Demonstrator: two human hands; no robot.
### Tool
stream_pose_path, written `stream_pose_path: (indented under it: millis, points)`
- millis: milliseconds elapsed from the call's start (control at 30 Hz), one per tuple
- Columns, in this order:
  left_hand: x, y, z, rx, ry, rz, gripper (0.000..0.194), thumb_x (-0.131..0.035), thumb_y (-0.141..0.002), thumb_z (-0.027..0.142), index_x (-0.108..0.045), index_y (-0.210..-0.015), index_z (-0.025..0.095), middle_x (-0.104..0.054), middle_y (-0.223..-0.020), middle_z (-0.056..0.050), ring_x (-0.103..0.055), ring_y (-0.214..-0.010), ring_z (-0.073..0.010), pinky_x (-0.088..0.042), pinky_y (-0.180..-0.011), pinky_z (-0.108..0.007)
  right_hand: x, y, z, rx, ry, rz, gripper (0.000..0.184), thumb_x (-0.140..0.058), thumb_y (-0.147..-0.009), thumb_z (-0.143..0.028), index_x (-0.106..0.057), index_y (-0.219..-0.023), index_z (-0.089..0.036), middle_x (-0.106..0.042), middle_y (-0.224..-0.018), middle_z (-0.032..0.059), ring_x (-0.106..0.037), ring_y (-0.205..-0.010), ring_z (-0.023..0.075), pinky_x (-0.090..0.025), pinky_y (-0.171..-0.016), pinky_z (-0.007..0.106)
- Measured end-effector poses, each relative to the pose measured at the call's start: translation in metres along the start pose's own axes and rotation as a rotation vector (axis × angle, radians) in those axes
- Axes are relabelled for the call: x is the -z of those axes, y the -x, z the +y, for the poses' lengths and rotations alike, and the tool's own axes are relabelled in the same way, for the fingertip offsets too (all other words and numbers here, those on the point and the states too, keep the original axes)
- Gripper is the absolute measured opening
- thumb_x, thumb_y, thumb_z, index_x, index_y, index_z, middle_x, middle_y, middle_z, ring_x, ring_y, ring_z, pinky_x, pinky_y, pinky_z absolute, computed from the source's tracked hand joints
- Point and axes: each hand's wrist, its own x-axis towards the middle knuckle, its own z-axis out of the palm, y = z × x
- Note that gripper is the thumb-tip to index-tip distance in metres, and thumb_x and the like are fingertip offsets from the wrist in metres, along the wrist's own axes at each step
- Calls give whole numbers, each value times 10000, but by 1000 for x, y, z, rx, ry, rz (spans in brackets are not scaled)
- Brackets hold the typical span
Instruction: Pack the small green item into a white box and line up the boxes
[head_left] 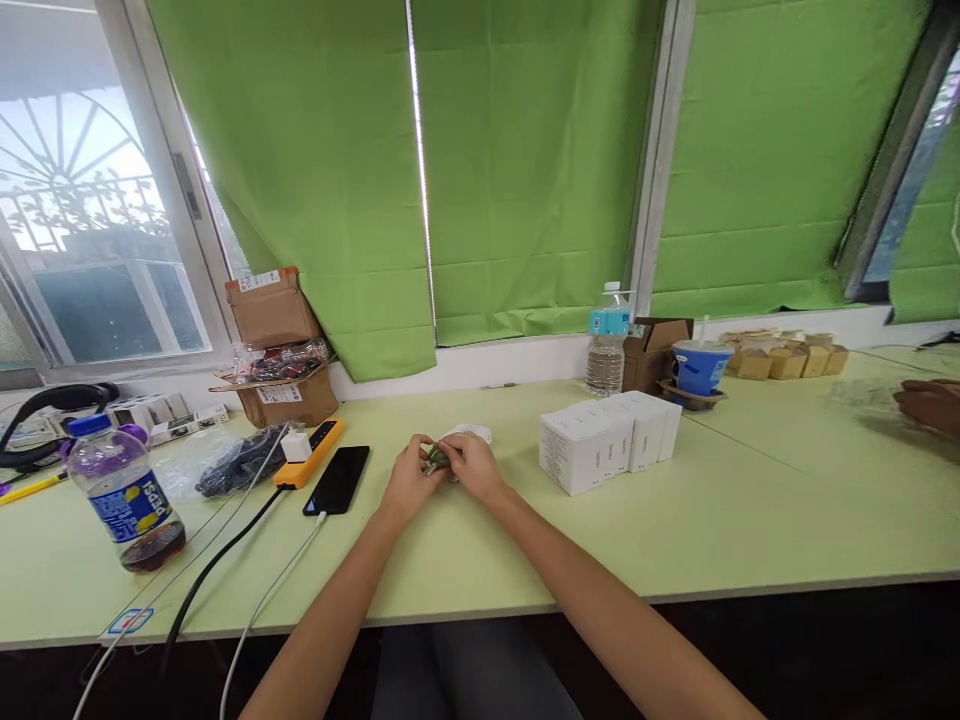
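Small dark part [437,459], mid-frame, pinched by my left hand [409,478] and right hand [471,466]; a slipping grip could drop it.

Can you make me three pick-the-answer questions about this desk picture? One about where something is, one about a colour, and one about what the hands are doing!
1. Where is the black flat phone?
A. Right of the white cartons
B. Beside the orange power strip
C. On the windowsill

2. What colour are the window blinds?
A. Green
B. Red
C. Blue

3. What are the left hand and right hand doing?
A. Resting flat, apart
B. Lifting the bottle
C. Holding one small dark object together

Answers: 1 B, the phone lies right next to the strip. 2 A, all the blinds are green. 3 C, both hands meet around the object.
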Motion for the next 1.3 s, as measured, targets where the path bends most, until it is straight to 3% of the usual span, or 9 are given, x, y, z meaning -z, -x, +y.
stream_pose_path:
  millis: [200, 400, 533, 700, 833, 1067, 1200, 1300]
  points:
    - [-1, 0, 2, -50, 61, -20, 409, -637, -780, 226, -519, -1169, 182, -604, -897, -10, -570, -713, -120, -451, -654, -245, -2, 1, 4, 20, -80, -18, 323, -465, -994, -270, -682, -791, -143, -672, -813, 45, -564, -780, 147, -369, -772, 262]
    - [-2, 0, 2, -11, -56, 152, 348, -535, -803, 150, -520, -1150, 167, -643, -977, -66, -597, -836, -169, -440, -747, -296, -7, 4, -29, 125, -146, -51, 320, -441, -1012, -277, -691, -845, -169, -697, -944, 38, -599, -891, 152, -400, -862, 267]
    - [0, 3, 10, -23, -159, 231, 304, -552, -884, 291, -524, -1173, 202, -653, -989, -64, -594, -890, -216, -415, -756, -336, 0, 3, -43, 94, -143, 38, 311, -441, -1018, -300, -726, -939, -203, -702, -997, 31, -601, -925, 155, -411, -889, 287]
    - [0, 3, 24, -195, -193, 290, 494, -598, -909, 371, -441, -1344, 197, -635, -1130, -79, -544, -1088, -232, -418, -940, -372, 15, -1, -36, 68, -169, 148, 316, -456, -1013, -342, -742, -995, -207, -705, -1023, 33, -614, -939, 159, -428, -886, 289]
    - [4, 4, 33, -337, -169, 370, 484, -603, -929, 392, -437, -1335, 188, -560, -1282, -99, -488, -1173, -214, -366, -1052, -374, 26, -4, -33, 17, -289, 240, 326, -490, -995, -384, -753, -1011, -191, -707, -1004, 37, -631, -903, 155, -450, -813, 267]
    - [13, 7, 33, -384, -53, 347, 547, -657, -903, 399, -435, -1365, 208, -515, -1339, -106, -520, -1127, -192, -445, -915, -321, 35, -9, -42, -118, -481, 283, 353, -587, -910, -439, -761, -947, -134, -708, -943, 73, -620, -867, 175, -455, -808, 271]
    - [9, 4, 27, -341, 14, 313, 620, -667, -900, 426, -405, -1422, 220, -527, -1335, -100, -537, -1145, -178, -476, -861, -278, 35, -11, -44, -203, -594, 251, 392, -678, -822, -509, -752, -877, -127, -692, -886, 69, -595, -838, 174, -445, -792, 269]
    - [8, 0, 24, -296, 34, 299, 581, -636, -921, 441, -435, -1422, 226, -556, -1303, -95, -561, -1105, -171, -485, -813, -264, 35, -11, -41, -259, -634, 210, 480, -619, -852, -576, -716, -761, -115, -646, -775, 62, -552, -734, 152, -415, -706, 265]
